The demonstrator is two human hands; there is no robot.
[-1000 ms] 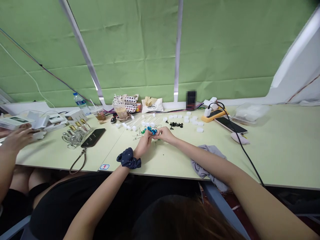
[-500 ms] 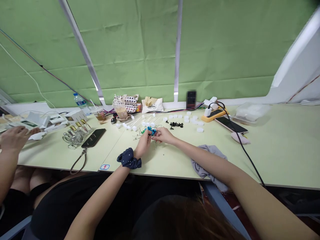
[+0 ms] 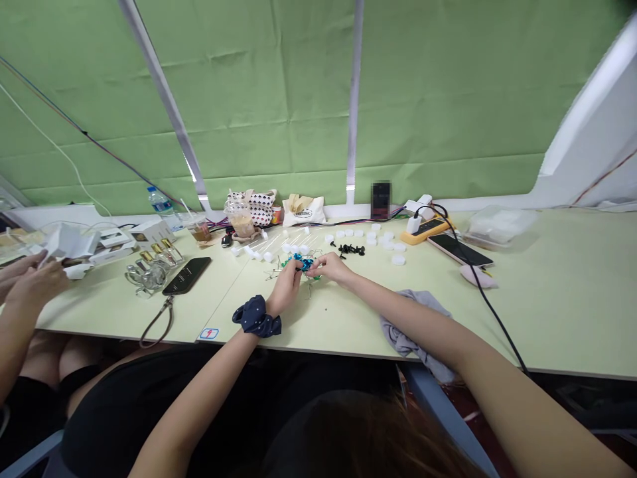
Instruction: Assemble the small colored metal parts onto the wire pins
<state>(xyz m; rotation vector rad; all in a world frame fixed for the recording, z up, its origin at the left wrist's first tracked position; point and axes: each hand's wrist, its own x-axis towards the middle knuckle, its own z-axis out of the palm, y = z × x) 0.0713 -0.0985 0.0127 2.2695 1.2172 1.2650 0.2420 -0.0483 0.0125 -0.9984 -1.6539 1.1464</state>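
Observation:
My left hand [image 3: 285, 285], with a dark blue dotted scrunchie [image 3: 257, 316] round its wrist, has its fingers closed at a small cluster of shiny blue pieces [image 3: 302, 261]. From the other side my right hand [image 3: 329, 266] pinches at the same cluster with thumb and forefinger. Thin wire-like stems [image 3: 309, 289] and a few green bits stick out around and beneath my fingers. What exactly the blue pieces are is too small to tell. Behind the hands lie white round caps [image 3: 267, 255], some on thin clear sticks.
Black small parts [image 3: 352, 249] and more white caps [image 3: 399, 259] lie right of centre. A grey cloth [image 3: 418, 302] rests under my right forearm. Phones [image 3: 187, 275], a yellow power strip [image 3: 426, 230], drink cups [image 3: 242, 222] and perfume-like bottles [image 3: 154, 255] stand around. Another person's hands [image 3: 34, 279] work at left.
My right hand has shifted slightly to the right, its fingers now pinched at the edge of the blue cluster. At far left the other person's hands have moved together over white boxes.

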